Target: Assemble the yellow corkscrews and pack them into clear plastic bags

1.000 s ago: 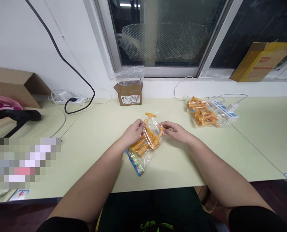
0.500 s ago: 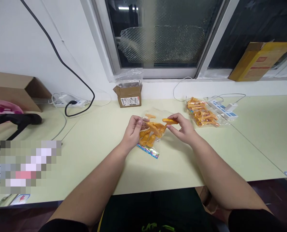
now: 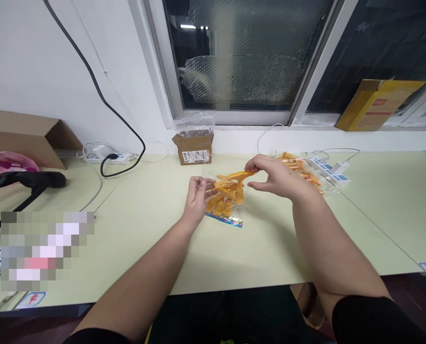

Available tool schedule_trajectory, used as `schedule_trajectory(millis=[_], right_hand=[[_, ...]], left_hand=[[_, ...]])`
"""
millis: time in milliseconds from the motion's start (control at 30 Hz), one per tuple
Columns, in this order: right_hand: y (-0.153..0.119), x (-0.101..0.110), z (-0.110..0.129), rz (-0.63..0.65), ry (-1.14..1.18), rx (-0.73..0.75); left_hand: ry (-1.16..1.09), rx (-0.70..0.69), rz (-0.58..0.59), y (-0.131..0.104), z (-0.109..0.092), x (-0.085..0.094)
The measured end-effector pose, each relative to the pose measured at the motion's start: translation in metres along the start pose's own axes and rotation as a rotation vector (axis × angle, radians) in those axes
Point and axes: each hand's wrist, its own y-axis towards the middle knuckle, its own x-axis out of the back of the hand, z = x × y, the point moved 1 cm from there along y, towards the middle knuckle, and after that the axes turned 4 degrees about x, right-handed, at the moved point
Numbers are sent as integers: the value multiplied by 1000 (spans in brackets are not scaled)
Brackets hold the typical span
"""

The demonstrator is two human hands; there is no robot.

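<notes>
A: Count of bags holding orange pieces?
B: Two – one clear bag (image 3: 223,205) at the hands, a second bag (image 3: 302,171) further right.
A: Cardboard boxes?
B: Three: small box (image 3: 194,148), large box (image 3: 30,138), yellow box (image 3: 376,104).
A: Power strips?
B: Two, left strip (image 3: 107,155) and right strip (image 3: 329,171)

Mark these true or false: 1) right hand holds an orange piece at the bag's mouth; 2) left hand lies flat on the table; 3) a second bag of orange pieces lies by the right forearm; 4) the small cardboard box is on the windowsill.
1) True: the right hand pinches an orange piece at the top of the clear bag.
2) False: the left hand grips the bag's edge.
3) True: the second bag lies behind the forearm.
4) False: the small cardboard box stands on the table, below the sill.
</notes>
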Motion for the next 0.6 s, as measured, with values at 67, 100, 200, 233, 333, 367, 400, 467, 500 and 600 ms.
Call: schedule_trajectory(millis=[67,100,200,233,333,367,400,467,500,600], right_hand=[[2,0,0,35,-16,-23],[3,-1,0,51,-21,-27],[4,-1,-1,93,-32,-34],[5,-2,-1,102,-35,-39],[5,-5,-4,120,-23,-75],[6,-7,-6,126,-13,-86],[6,-9,-7,132,-2,-89],[9,-13,-9,136,22,-69],[10,-14,-10,136,35,-53],[11,-15,-10,129,84,-32]], left_hand=[[-19,38,-21,2,2,1],[-21,56,-30,2,2,1],[-23,118,-47,3,2,1],[-27,134,-51,2,2,1],[-28,150,-54,2,4,1],[-20,145,-51,2,5,2],[-11,138,-45,2,6,2],[3,124,-30,2,7,3],[3,120,-26,2,8,3],[-13,121,-34,2,7,3]])
